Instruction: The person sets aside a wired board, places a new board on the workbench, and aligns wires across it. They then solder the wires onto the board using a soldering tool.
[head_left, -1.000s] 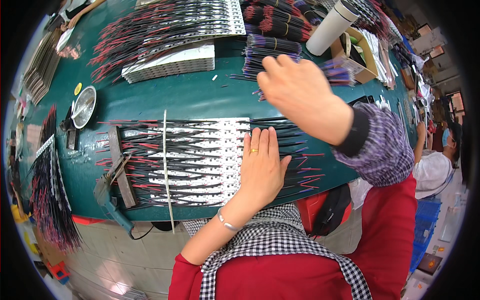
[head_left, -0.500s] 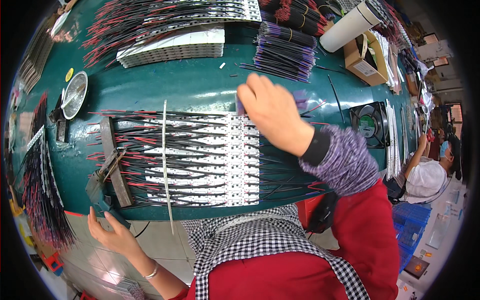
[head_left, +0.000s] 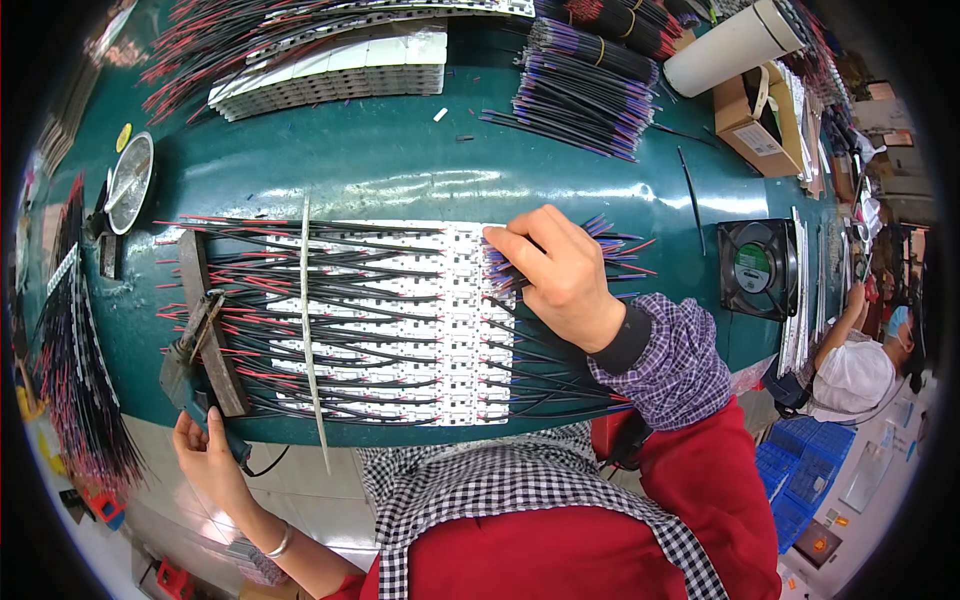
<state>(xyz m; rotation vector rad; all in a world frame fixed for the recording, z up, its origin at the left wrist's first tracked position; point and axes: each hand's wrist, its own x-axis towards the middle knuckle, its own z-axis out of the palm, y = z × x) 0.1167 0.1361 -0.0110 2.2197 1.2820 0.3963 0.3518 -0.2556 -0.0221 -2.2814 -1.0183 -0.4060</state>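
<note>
Head camera view: White circuit boards (head_left: 463, 330) lie in a block along the near edge of a green table (head_left: 350, 178), red-tipped wires (head_left: 360, 262) fanning toward its left edge beneath a thin pale rod (head_left: 310, 330) and a dark bar (head_left: 212, 325). At the block's far right corner, the right hand (head_left: 565, 280) pinches its fingers narrowly on a bunch of purple-tipped wires (head_left: 501, 272). The left hand (head_left: 208, 458), its fingers spread half a second ago, has now curled them in at the teal-handled tool (head_left: 178, 385) by the table's near left corner; whether they grip it cannot be told. The change appears to bring both hands into the work, wires on one side, tool on the other. Farther out, a black fan (head_left: 757, 268) sits toward the right edge, a metal dish (head_left: 130, 183) toward the left, and stacked boards (head_left: 340, 65) and bundled wires (head_left: 580, 105) toward the far side; beyond the right edge, a co-worker (head_left: 855, 370) is seated.
</note>
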